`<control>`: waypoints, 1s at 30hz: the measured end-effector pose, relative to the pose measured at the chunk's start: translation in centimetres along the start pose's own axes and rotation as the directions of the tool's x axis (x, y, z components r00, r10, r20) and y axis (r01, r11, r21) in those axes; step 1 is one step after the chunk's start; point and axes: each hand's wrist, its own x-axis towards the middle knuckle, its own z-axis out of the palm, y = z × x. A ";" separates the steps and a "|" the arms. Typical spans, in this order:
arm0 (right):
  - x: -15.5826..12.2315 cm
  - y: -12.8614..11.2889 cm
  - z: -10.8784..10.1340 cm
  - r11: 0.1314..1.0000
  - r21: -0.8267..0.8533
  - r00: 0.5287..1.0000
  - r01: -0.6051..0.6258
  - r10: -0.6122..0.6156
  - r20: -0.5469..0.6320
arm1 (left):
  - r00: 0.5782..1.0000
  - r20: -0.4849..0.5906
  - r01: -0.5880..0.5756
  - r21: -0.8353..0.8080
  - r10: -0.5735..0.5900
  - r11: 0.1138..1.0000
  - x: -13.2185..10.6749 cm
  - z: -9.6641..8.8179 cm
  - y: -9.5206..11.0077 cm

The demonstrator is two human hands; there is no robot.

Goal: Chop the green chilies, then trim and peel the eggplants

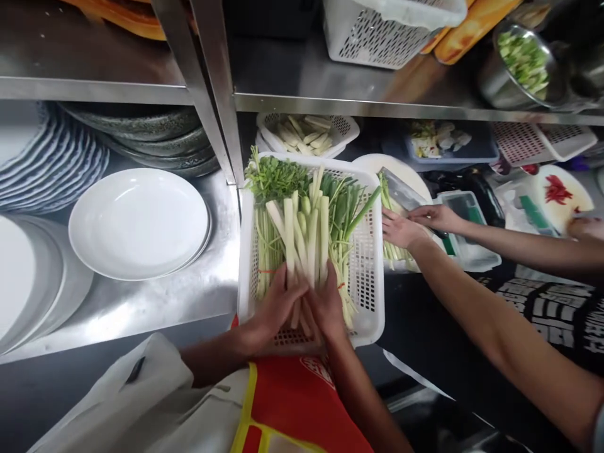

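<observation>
My left hand (278,305) and my right hand (329,305) close around the lower part of a bunch of pale green-white stalks (302,233) that look like celery. The thumbs meet in front of the bunch. It is held over a white plastic basket (375,327). Inside the basket, leafy herbs with thin stems (278,179) lie on the left. On the right lie darker green leafy stems (344,204) with a red tie. My hands hide part of the basket's floor.
To the right, a co-worker's hands (406,229) work with a cleaver (401,189) over green stems on a round white board (419,179). White plates (141,223) stand at left. Behind are a small basket of pale cut pieces (346,129) and a steel shelf edge (377,107).
</observation>
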 end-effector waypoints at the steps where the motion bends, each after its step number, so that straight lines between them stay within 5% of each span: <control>1: 0.0 0.1 0.0 1.000 -0.009 1.000 -0.007 0.007 -0.008 | 0.999 0.038 -0.009 0.043 0.007 0.999 -0.1 -0.2 0.1; 6: 0.6 0.9 -0.3 1.000 -0.029 1.000 0.006 -0.007 -0.019 | 0.980 0.168 -0.155 0.294 0.109 0.943 -0.8 -1.5 0.1; 13: -1.0 2.5 -2.0 0.995 -0.041 0.996 0.087 -0.088 -0.025 | 0.981 -0.146 -0.063 0.383 0.128 0.921 -1.9 -4.0 -1.0; 21: -3.1 6.0 -5.2 0.993 0.115 0.978 -0.032 0.055 -0.201 | 0.977 -0.204 0.010 0.334 0.062 0.942 -2.4 -4.0 -1.0; 24: -3.6 7.7 -6.8 0.993 0.113 0.933 -0.013 0.053 -0.356 | 0.968 -0.237 0.001 0.341 0.085 0.940 -2.1 -4.1 -1.7; 30: -4.0 11.1 -9.1 0.999 0.053 0.764 -0.001 0.035 -0.644 | 0.959 -0.270 0.018 0.346 0.081 0.938 -1.0 -4.7 -3.5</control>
